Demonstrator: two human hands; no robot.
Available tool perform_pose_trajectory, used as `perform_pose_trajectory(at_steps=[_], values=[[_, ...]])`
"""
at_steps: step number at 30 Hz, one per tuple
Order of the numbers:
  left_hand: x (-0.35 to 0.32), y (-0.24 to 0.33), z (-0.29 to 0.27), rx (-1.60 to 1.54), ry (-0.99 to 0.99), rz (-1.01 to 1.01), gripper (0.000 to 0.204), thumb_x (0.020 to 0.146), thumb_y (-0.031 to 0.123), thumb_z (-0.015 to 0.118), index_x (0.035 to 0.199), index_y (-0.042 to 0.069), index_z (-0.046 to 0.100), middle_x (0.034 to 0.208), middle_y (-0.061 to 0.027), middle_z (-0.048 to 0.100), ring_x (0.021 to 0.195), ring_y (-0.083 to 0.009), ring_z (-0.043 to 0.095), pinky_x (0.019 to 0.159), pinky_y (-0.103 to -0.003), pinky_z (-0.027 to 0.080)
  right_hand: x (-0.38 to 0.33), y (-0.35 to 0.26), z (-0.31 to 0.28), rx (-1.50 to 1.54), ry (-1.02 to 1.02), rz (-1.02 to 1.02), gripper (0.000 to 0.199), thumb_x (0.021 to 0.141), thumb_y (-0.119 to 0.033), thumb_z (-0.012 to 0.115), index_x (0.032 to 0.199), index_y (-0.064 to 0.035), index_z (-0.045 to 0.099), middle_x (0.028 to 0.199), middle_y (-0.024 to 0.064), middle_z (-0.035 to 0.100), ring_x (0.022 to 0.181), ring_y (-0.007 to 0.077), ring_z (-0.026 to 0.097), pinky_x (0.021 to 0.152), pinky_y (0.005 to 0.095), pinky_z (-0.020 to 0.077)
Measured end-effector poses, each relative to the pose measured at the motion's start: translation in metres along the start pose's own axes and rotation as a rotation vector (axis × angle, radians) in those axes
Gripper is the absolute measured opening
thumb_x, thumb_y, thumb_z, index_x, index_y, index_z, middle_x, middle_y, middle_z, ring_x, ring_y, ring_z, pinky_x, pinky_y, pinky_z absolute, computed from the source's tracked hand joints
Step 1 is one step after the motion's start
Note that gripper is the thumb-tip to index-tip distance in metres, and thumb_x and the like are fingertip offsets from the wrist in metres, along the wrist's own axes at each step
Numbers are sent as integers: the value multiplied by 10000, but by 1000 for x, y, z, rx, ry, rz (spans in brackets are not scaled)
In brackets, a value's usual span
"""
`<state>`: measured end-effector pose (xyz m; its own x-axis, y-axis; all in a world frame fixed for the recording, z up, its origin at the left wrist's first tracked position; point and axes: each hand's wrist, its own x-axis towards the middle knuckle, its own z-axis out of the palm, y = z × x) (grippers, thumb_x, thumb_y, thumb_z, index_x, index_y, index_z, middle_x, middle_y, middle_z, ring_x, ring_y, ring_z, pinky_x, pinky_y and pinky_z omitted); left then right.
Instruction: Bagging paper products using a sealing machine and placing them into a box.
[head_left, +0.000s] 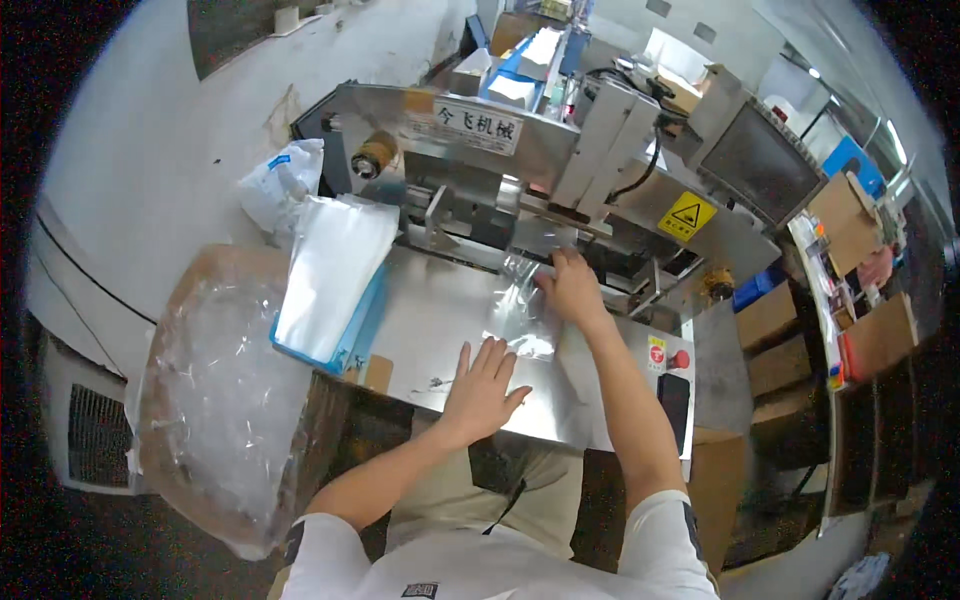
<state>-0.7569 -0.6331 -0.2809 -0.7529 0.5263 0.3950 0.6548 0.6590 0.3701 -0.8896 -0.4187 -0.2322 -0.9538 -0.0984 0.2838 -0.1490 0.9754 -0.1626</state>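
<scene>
A clear plastic bag lies flat on the metal worktable, its far end reaching the slot of the steel machine. At that far end my right hand has its fingers bent round the bag's right edge, thumb toward the left; the exact grip is partly hidden. My left hand rests on the metal surface, just left of the bag's near end. Its fingers are spread and hold nothing. Left of it, a stack of clear and whitish plastic bags leans in a blue tray.
A carton lined with clear plastic stands at the left. On the table's right side are a red button and a black phone. A screen juts out above. Cardboard boxes and shelving line the right.
</scene>
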Motion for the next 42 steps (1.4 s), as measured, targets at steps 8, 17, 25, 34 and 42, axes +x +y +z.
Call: perform_pose_trajectory(at_steps=[8,17,25,34,42], values=[[-6,0,-1,-14,85,-7,521,922,364,564,1234,-51,523,1293,-232,529,1297,-375,421,1095,-585,252,2,-2,1,-18,61,-28,531,879,-285,636,1275,41,499,1294,284,527,1201,413,516,1003,472,431],[-5,-2,1,-81,169,-115,530,893,316,619,1260,-46,495,1287,-238,504,1282,-408,403,1088,-608,245,21,-10,-25,-99,-18,61,473,906,-302,583,1248,13,498,1137,280,612,1108,418,571,929,514,445],[-3,-5,-3,-145,395,-218,616,870,276,660,1333,-41,405,1398,-292,374,1323,-486,324,1084,-624,238,39,-3,-32,-225,-268,36,476,931,-305,539,1290,3,485,1061,274,645,1112,418,570,942,535,428],[-3,-5,-6,-226,432,-221,588,886,238,629,1334,-60,394,1388,-308,374,1315,-498,326,1086,-599,252,15,18,-25,-57,-81,50,429,949,-309,517,1210,28,568,1136,272,621,1108,420,568,990,499,410],[-4,-9,-5,-218,420,-236,583,892,232,621,1331,-79,396,1394,-305,378,1308,-495,336,1083,-567,275,-110,1,-31,929,59,298,501,980,-208,560,1396,38,427,1345,162,546,1242,233,517,1028,329,412]])
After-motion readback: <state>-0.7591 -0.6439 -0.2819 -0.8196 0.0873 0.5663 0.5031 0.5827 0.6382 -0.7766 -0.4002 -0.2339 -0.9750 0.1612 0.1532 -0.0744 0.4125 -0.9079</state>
